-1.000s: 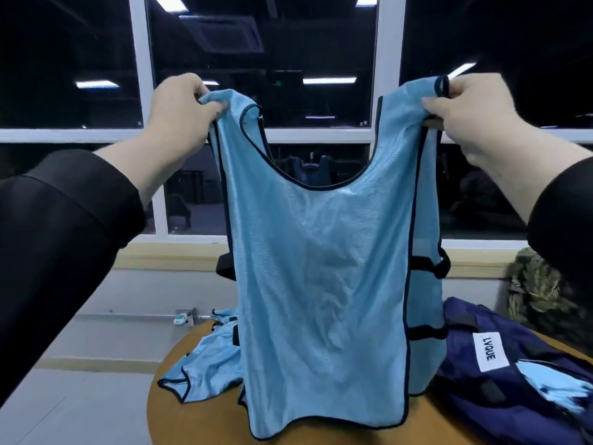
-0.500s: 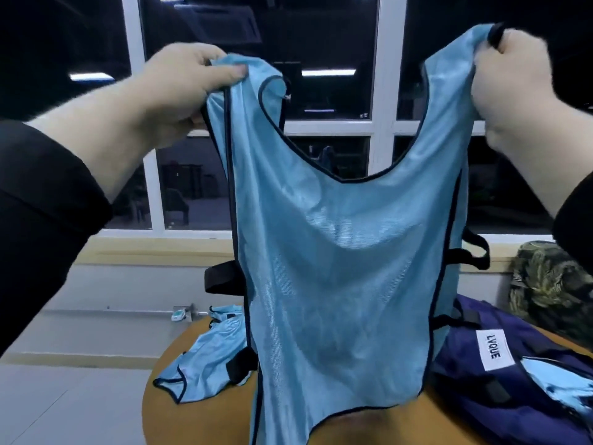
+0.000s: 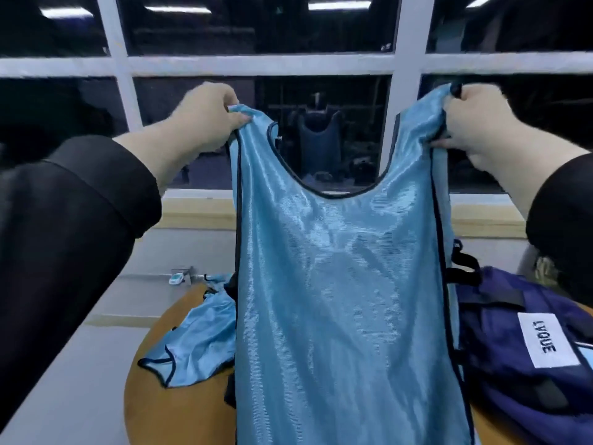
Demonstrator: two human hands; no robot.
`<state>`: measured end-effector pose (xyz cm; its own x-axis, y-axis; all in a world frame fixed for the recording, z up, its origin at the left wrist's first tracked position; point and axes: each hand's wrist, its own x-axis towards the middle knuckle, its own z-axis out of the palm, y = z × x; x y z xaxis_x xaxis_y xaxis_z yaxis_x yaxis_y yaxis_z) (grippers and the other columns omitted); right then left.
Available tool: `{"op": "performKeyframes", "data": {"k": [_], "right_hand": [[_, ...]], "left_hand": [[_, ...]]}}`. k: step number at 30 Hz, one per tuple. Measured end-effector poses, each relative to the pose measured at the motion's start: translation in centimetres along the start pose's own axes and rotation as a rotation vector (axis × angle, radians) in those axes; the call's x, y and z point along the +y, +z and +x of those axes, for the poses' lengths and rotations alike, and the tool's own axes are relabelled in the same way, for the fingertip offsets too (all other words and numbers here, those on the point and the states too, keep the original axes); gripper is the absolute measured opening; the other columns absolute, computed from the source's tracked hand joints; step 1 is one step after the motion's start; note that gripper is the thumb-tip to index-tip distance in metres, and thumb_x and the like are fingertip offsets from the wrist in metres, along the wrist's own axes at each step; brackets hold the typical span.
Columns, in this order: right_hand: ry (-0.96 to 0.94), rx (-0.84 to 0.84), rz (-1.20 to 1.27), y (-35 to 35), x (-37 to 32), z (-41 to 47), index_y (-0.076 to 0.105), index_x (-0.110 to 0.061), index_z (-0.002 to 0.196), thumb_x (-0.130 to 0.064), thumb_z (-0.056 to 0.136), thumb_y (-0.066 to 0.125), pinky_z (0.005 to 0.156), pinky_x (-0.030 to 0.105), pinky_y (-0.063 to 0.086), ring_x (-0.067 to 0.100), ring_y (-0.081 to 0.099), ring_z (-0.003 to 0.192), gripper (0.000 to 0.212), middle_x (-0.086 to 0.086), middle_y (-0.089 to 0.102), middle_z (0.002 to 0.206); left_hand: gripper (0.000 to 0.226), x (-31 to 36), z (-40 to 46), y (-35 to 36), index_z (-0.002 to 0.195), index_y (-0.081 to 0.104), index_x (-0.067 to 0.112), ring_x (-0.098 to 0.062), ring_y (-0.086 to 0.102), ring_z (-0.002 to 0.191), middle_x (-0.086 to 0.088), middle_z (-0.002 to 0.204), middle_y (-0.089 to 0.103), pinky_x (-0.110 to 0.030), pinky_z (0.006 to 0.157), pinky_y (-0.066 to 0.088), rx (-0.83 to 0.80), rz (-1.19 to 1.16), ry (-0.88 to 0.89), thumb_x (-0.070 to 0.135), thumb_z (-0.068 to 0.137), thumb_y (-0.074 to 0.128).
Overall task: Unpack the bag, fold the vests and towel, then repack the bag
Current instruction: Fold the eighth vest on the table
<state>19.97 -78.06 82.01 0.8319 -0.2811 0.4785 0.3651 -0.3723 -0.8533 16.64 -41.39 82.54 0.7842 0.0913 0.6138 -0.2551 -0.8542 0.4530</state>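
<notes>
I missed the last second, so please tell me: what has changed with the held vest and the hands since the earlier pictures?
The left hand and right hand have come lower in the view than half a second ago, and the blue vest now hangs flatter. Both hands still pinch its shoulder straps. The second vest and the navy bag stayed on the round table.

L hand [image 3: 205, 118] + R hand [image 3: 475, 123] grip vest [image 3: 340, 300] straps | hanging over table [image 3: 179, 409]

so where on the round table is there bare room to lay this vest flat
Bare wood shows on the round table at its near-left edge, below the crumpled vest. The right side is crowded by the navy bag. The held vest hides the middle.
</notes>
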Motion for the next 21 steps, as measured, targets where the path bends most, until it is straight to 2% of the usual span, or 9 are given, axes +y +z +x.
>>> {"op": "performKeyframes", "data": {"k": [3,5,7,11,13,16,17,19,21], "right_hand": [[0.044,-0.017,0.066,2.9,4.1,1.2,0.061,-0.019,0.097,-0.019,0.103,0.047,0.077,0.039,0.064,0.025,0.067,0.106,0.016,0.006,0.064,0.105],[0.066,-0.048,0.039,4.3,6.5,1.9,0.062,-0.024,0.090,-0.020,0.103,0.047,0.084,0.039,0.063,0.019,0.066,0.104,0.021,0.000,0.064,0.102],[0.092,-0.066,0.014,5.2,8.5,2.2,0.060,-0.026,0.087,-0.022,0.104,0.047,0.087,0.040,0.062,0.014,0.064,0.095,0.021,-0.003,0.062,0.093],[0.073,-0.056,0.042,6.1,11.5,0.7,0.054,-0.021,0.076,-0.019,0.100,0.052,0.091,0.042,0.061,0.011,0.059,0.086,0.024,-0.002,0.055,0.084],[0.041,-0.046,0.032,5.8,12.3,-1.8,0.060,-0.020,0.073,-0.018,0.100,0.053,0.087,0.036,0.062,0.006,0.063,0.081,0.028,-0.009,0.061,0.079],[-0.034,-0.122,-0.050,4.2,14.0,-7.4,0.065,-0.007,0.085,-0.019,0.100,0.052,0.073,0.024,0.059,0.010,0.067,0.076,0.023,-0.008,0.066,0.074],[-0.068,-0.156,-0.095,3.4,15.1,-9.6,0.065,-0.005,0.087,-0.021,0.098,0.052,0.067,0.023,0.054,0.007,0.064,0.074,0.024,-0.002,0.069,0.076],[-0.154,-0.228,-0.193,1.7,17.2,-14.5,0.065,-0.001,0.090,-0.024,0.093,0.051,0.072,0.030,0.048,0.006,0.058,0.076,0.027,0.010,0.068,0.087],[-0.228,-0.301,-0.231,0.4,19.9,-19.9,0.069,-0.011,0.091,-0.017,0.089,0.051,0.077,0.011,0.044,-0.002,0.059,0.086,0.019,-0.003,0.066,0.097]], "left_hand": [[0.022,-3.3,1.3,4.4,0.094,0.059,0.012,-0.017,0.052,0.060,-0.003,0.078,0.058,-0.028,0.049,0.041,0.023,0.008,-0.017,0.033,0.100,0.063],[0.020,-4.9,1.3,6.9,0.094,0.058,0.012,-0.012,0.051,0.057,-0.002,0.078,0.057,-0.016,0.043,0.038,0.021,-0.024,-0.027,0.030,0.100,0.063],[0.016,-6.3,0.8,9.1,0.094,0.059,0.013,-0.016,0.057,0.050,-0.006,0.077,0.063,-0.021,0.041,0.044,-0.020,-0.111,-0.048,0.027,0.100,0.063],[0.012,-8.5,-1.6,11.9,0.087,0.057,0.022,-0.020,0.066,0.056,0.001,0.074,0.065,-0.037,0.053,0.053,-0.051,-0.212,-0.041,0.025,0.097,0.063],[0.015,-8.8,-3.9,12.8,0.085,0.056,0.024,-0.021,0.066,0.066,0.004,0.074,0.064,-0.037,0.063,0.052,-0.060,-0.200,0.007,0.022,0.097,0.064],[0.009,-9.5,-9.2,13.3,0.090,0.059,0.023,-0.007,0.056,0.071,0.007,0.080,0.060,-0.032,0.075,0.044,-0.117,-0.174,0.140,0.021,0.097,0.064],[0.006,-9.9,-11.5,13.3,0.090,0.060,0.028,-0.007,0.057,0.077,0.009,0.085,0.062,-0.034,0.080,0.044,-0.140,-0.166,0.193,0.027,0.095,0.064],[0.001,-10.7,-16.3,13.5,0.090,0.059,0.039,-0.010,0.061,0.100,0.014,0.102,0.069,-0.035,0.092,0.044,-0.225,-0.206,0.272,0.040,0.090,0.058],[0.003,-11.5,-21.6,14.3,0.091,0.056,0.038,0.000,0.056,0.121,0.020,0.117,0.068,-0.025,0.102,0.039,-0.337,-0.267,0.312,0.039,0.089,0.058]]}}
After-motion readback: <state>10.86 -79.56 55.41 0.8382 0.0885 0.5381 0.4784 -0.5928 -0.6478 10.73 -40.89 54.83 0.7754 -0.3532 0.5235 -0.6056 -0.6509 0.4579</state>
